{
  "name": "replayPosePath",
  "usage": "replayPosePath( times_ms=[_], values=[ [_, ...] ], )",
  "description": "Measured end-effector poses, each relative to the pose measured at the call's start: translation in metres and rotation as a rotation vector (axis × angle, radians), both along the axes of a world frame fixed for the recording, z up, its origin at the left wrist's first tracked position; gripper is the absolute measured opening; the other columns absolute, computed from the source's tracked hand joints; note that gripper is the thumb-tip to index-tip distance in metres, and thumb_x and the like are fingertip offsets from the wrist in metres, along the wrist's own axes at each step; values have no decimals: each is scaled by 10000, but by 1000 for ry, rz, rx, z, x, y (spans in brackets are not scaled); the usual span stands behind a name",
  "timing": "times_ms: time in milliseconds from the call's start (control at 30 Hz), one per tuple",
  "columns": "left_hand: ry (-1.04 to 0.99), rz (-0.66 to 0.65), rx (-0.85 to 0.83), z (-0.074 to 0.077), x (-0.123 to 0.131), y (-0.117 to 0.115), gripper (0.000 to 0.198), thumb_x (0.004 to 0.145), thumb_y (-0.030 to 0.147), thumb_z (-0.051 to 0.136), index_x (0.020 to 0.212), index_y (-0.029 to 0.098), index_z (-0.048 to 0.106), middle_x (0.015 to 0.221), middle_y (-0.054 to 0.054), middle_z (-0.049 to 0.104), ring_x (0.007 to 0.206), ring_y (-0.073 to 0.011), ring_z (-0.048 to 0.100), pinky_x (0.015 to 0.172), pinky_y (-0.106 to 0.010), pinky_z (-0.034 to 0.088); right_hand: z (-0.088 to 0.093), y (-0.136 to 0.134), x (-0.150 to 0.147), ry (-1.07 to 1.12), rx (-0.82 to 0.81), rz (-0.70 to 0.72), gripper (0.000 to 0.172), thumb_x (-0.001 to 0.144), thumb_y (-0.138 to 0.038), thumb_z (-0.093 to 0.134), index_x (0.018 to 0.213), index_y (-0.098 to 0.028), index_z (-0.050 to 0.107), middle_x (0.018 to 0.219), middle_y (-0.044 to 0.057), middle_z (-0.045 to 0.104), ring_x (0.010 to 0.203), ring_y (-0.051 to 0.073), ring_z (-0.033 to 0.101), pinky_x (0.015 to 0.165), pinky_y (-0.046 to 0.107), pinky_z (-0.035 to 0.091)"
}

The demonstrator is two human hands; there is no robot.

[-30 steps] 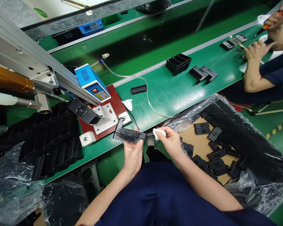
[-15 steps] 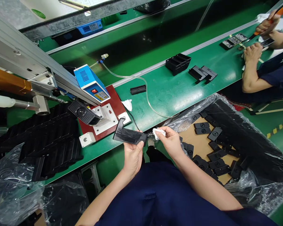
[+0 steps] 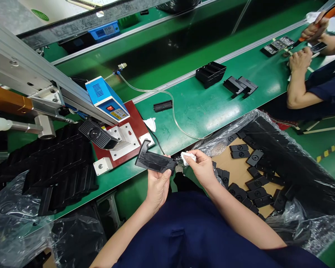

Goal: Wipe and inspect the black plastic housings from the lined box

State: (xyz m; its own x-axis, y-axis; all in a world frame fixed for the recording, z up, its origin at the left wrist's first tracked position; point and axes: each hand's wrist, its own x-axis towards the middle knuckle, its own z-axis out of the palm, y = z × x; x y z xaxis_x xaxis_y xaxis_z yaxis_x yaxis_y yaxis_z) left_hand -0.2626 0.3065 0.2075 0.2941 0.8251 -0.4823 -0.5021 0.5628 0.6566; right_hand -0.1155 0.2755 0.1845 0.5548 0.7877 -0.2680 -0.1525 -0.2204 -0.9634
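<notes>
My left hand (image 3: 158,186) grips a black plastic part (image 3: 155,161) from below, thumb on its near face. The part is long, with an upturned hooked arm at its left end. Just right of it, my right hand (image 3: 202,166) pinches a crumpled white cloth (image 3: 188,158); a small gap separates cloth and part. Behind the part, on a dark red base plate (image 3: 134,115), a black ribbed piece (image 3: 98,134) with a round centre rests on a metal fixture (image 3: 123,140).
A blue control box (image 3: 106,97) stands beside the press column. Stacked black parts (image 3: 64,167) fill the bench's left. Right of me, a plastic-lined box (image 3: 247,178) holds several black pieces. A clear hose (image 3: 174,115) crosses the bench. A co-worker's hands (image 3: 300,59) hold an orange tool (image 3: 331,13).
The black part in my left hand has shifted slightly right and its right end tilts a little lower. My right hand with the cloth stays nearly still. The co-worker's hands have moved slightly.
</notes>
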Motion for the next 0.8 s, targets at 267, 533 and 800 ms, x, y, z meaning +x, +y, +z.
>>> replayPosePath(
  times_ms=[267, 533, 800],
  values=[
    [20, -11, -24, 2, 2, 4, 535, 656, 209, 802, 1125, 256, 548, 1191, -41, 627, 1200, -197, 539, 1105, -380, 336, 0, 2, 0, -3, -14, -5, 239, 706, -397, 714, 772, -180, 638, 679, 7, 602, 602, 141, 501, 568, 266, 406],
    [62, 16, -33, 2, 2, 6, 451, 691, 176, 774, 1071, 228, 536, 1124, -30, 633, 1116, -167, 573, 1079, -375, 348, -10, 2, 3, -24, -24, 14, 229, 729, -391, 707, 796, -181, 645, 712, 4, 599, 625, 138, 503, 584, 262, 394],
    [82, 55, -27, -1, -4, 5, 484, 688, 171, 776, 1095, 231, 521, 1083, -26, 634, 1064, -157, 587, 1053, -381, 365, -12, 7, 1, -3, -4, 12, 264, 723, -408, 712, 815, -177, 624, 717, 4, 595, 631, 136, 513, 594, 260, 411]
  ],
)
